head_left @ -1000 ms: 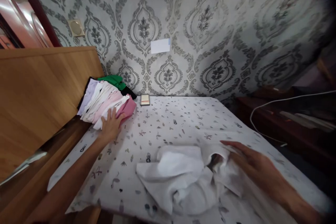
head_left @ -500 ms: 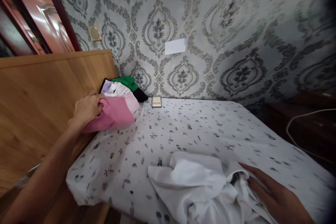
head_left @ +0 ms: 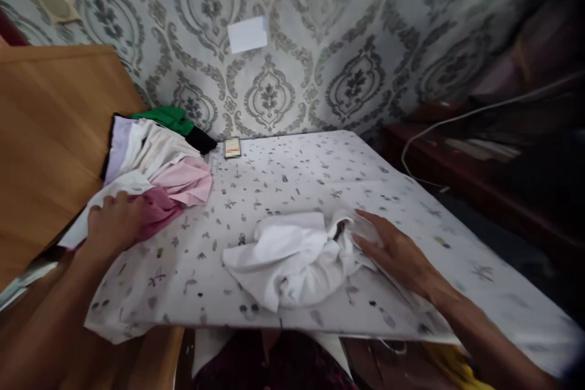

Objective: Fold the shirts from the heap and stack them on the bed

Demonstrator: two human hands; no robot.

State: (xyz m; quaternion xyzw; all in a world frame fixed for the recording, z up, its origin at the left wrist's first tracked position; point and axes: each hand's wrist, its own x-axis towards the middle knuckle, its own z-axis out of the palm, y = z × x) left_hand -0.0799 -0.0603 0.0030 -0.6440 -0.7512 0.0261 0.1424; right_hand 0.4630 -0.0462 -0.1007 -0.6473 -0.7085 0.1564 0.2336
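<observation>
My left hand (head_left: 112, 225) lies closed on a dark pink garment (head_left: 158, 210) at the near end of a pile of folded clothes (head_left: 150, 155) in white, lilac, pink, green and black. My right hand (head_left: 397, 253) rests with fingers stretched out on the right side of a crumpled white garment (head_left: 292, 256). Both lie on a table covered with a white cloth with small prints (head_left: 297, 177).
A small card-like box (head_left: 232, 147) sits at the table's far edge by the patterned wall. A wooden panel (head_left: 50, 128) stands on the left. Dark furniture with a white cable (head_left: 434, 128) is on the right. A white paper (head_left: 247, 35) is stuck on the wall.
My left hand came back from the far side of the pile to its near end and now grips the dark pink garment. The right hand stays on the white garment. The view has shifted.
</observation>
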